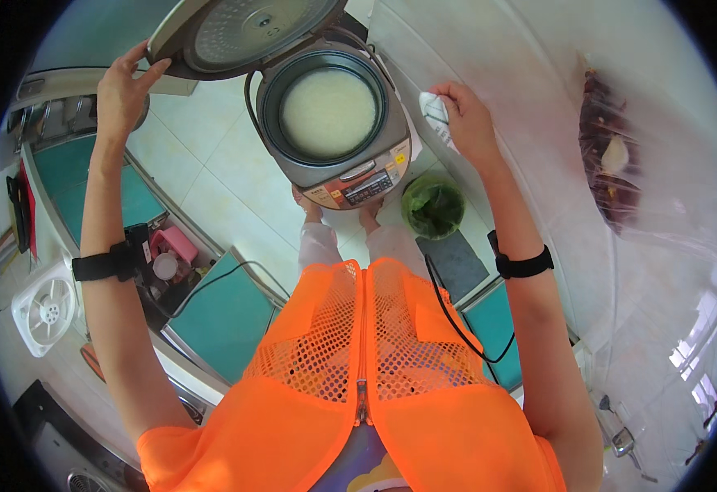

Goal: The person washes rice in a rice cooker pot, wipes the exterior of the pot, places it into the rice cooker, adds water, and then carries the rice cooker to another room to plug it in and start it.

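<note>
A rice cooker (337,123) stands in front of me with its lid (241,37) raised. White rice or a pale, milky grain (329,112) lies in the dark inner pot (272,123). At the upper left, my left hand (126,83) grips the outer edge of the lid, thumb on one side. To the right of the cooker, my right hand (466,120) holds a folded white cloth (435,112) with dark stripes, apart from the pot. Buttons and a display panel (367,187) show on the cooker's front.
A green-lined bin (433,208) stands on the tiled floor (211,160) below the cooker at right. Teal cabinet fronts (226,313) and an open drawer with a pink container (175,243) are at left. A bag of dark dried food (607,154) hangs on the right wall.
</note>
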Demonstrator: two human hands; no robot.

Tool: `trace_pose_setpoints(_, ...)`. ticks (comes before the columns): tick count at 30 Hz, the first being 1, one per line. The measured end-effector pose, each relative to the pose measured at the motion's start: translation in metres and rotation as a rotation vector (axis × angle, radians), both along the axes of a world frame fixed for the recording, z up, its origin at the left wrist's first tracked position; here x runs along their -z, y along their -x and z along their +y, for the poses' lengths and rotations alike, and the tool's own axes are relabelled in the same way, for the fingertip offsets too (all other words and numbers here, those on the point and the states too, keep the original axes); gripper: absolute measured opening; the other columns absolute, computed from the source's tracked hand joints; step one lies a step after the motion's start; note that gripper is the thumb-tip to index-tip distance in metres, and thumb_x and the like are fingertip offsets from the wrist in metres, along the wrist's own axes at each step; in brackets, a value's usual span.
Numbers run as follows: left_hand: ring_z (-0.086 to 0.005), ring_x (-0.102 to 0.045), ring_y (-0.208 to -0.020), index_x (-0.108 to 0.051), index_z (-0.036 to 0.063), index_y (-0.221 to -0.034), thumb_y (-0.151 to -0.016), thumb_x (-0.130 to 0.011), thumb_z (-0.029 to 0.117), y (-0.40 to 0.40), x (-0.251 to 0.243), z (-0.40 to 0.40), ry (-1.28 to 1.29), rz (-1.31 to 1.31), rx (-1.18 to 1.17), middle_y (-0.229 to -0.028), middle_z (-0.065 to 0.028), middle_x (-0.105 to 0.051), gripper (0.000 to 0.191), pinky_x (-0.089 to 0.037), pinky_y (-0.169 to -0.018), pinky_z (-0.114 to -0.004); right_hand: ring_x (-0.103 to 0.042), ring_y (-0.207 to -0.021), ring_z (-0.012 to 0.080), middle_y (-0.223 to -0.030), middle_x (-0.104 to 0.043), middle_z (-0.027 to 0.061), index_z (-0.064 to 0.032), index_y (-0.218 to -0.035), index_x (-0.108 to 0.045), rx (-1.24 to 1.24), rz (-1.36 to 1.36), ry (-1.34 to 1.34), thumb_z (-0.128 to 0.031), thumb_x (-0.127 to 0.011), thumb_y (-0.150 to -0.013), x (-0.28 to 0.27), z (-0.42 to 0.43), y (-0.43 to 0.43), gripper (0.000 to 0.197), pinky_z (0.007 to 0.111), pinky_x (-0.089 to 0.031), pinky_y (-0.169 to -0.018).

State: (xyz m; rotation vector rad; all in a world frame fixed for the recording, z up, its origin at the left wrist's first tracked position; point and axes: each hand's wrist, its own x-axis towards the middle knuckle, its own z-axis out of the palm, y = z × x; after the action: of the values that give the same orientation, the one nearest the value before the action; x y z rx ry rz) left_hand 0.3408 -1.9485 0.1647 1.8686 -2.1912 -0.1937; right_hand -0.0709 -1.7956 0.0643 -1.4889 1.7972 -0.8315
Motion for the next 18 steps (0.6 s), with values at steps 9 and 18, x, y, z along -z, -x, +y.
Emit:
trace_pose_setpoints(9, -0.0231, -0.050, -0.113, -0.043, 0.0076, -0.130, -0.080, -0.066, 0.031, -0.014, 0.045, 0.020, 0.145, 0.444, 0.016, -0.125, -0.0097, -0.051, 0.060, -0.039, -0.094, -0.033, -0.057, -0.086, 0.0281, -0.091, -0.058, 0.0128, -0.0050, -0.093, -0.059, 0.045, 0.042, 0.007, -0.004, -0.045, -0.085, 0.054, 0.057, -0.014, 0.017, 0.034, -0.045, -0.075)
trace_pose_setpoints(18, -0.0318, -0.055, -0.106, -0.047, -0.0079, -0.120, -0.076, -0.065, 0.034, 0.014, 0.221, 0.149, -0.321, 0.634, -0.311, -0.113, -0.0249, -0.055, 0.063, -0.044, -0.088, -0.036, -0.059, -0.083, 0.0189, -0.089, -0.061, 0.0119, -0.0045, -0.099, -0.062, 0.129, 0.082, -0.209, -0.013, -0.048, -0.090, 0.078, 0.057, -0.035, 0.019, 0.030, -0.044, -0.074)
